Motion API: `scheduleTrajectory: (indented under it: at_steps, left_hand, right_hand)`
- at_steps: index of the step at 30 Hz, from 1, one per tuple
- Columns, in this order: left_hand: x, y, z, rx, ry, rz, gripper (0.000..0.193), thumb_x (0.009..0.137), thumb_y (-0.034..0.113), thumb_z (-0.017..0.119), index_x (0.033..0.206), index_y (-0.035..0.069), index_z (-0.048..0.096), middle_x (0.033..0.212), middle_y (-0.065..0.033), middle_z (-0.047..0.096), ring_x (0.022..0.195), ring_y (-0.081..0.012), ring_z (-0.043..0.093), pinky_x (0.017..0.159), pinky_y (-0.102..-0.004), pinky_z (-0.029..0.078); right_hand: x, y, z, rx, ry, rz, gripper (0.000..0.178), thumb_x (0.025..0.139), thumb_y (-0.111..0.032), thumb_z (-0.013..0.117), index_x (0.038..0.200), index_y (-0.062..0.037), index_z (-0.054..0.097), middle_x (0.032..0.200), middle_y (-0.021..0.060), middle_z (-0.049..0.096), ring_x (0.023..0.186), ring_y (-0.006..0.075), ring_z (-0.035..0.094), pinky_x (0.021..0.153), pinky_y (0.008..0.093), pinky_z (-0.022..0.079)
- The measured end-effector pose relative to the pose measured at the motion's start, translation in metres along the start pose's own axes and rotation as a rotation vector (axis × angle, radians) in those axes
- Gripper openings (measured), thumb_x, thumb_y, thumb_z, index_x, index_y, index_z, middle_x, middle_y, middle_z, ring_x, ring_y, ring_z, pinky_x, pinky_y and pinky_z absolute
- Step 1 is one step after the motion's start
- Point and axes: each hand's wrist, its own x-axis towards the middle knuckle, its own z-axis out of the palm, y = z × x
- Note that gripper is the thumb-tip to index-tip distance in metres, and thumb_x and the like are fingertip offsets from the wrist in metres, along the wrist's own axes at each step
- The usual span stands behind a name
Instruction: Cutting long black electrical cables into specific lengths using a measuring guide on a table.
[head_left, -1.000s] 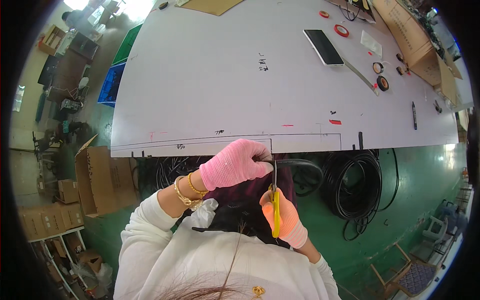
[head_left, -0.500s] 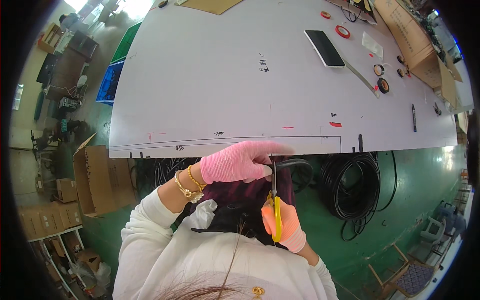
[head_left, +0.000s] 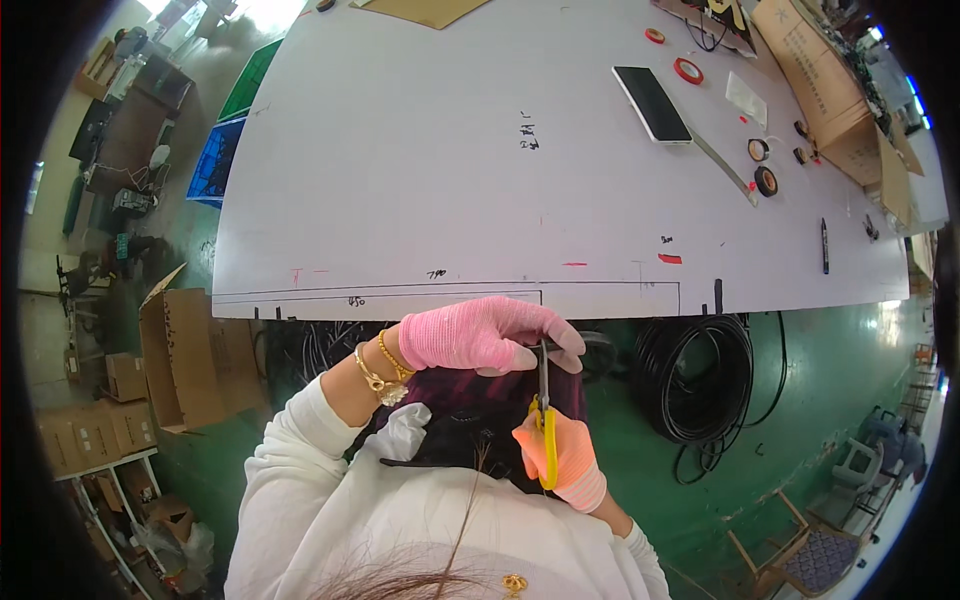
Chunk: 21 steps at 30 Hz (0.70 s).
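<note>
My right hand, in an orange glove, grips yellow-handled scissors with the blades pointing away from me. The blades reach up to the fingers of my left hand, which wears a pink glove with greyish fingertips. Those fingers are curled at the table's near edge, around a black cable. A blurred loop of the black cable shows just right of the fingertips. The glove hides the spot where blades and cable meet.
A white table with drawn lines spreads ahead. On it lie a phone, a steel ruler, tape rolls and a black marker. Coiled black cable hangs below at the right. An open carton stands left.
My left index finger, stretched out before, has bent down over the scissor tips. The cable loop to the right has slipped mostly behind the fingers. Both hands stay close together.
</note>
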Motion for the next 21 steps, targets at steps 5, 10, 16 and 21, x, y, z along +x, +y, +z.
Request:
scheduleTrajectory:
  at_steps: [5, 10, 16, 21]
  left_hand:
    - [-0.01, -0.006, -0.006, -0.01, -0.016, 0.204, 0.046, 0.085, -0.006, 0.048, 0.129, -0.001, 0.061, 0.121, -0.0096, 0.07, 0.109, -0.0134, 0.065, 0.093, -0.0282, 0.052]
    - [-0.031, 0.002, 0.013, 0.011, -0.058, 0.289, 0.044, 0.087, -0.004, 0.05, 0.129, -0.003, 0.06, 0.121, -0.0084, 0.069, 0.117, -0.0145, 0.061, 0.106, -0.0304, 0.046]
    - [-0.139, -0.015, -0.003, 0.143, 0.379, 0.139, 0.044, 0.09, -0.002, 0.048, 0.132, -0.001, 0.063, 0.121, -0.0081, 0.069, 0.11, -0.0145, 0.062, 0.092, -0.027, 0.05]
    - [-0.215, -0.031, 0.004, 1.371, 1.456, -0.064, 0.037, 0.085, 0.013, 0.068, 0.122, 0.01, 0.07, 0.112, -0.0138, 0.068, 0.099, -0.0347, 0.063, 0.088, -0.0416, 0.053]
  right_hand:
    - [-0.003, 0.005, -0.021, 0.316, 0.554, -0.393, 0.032, 0.073, -0.002, 0.089, 0.099, -0.0017, 0.069, 0.085, -0.0009, 0.068, 0.068, 0.0067, 0.058, 0.058, 0.0236, 0.044]
    - [0.037, -0.012, -0.049, -0.285, 0.544, -0.39, 0.039, 0.065, -0.006, 0.09, 0.101, -0.0058, 0.072, 0.08, 0.0051, 0.069, 0.062, 0.0159, 0.056, 0.059, 0.0299, 0.043]
    - [0.053, -0.036, -0.032, -0.55, 0.425, -0.565, 0.022, 0.074, -0.001, 0.081, 0.091, -0.0054, 0.069, 0.072, 0.005, 0.061, 0.063, 0.0208, 0.053, 0.058, 0.0319, 0.041]
    - [0.045, -0.081, -0.022, -0.685, 0.494, -0.58, 0.02, 0.086, -0.025, 0.079, 0.092, -0.0073, 0.072, 0.071, 0.0118, 0.066, 0.066, 0.0238, 0.066, 0.062, 0.045, 0.051]
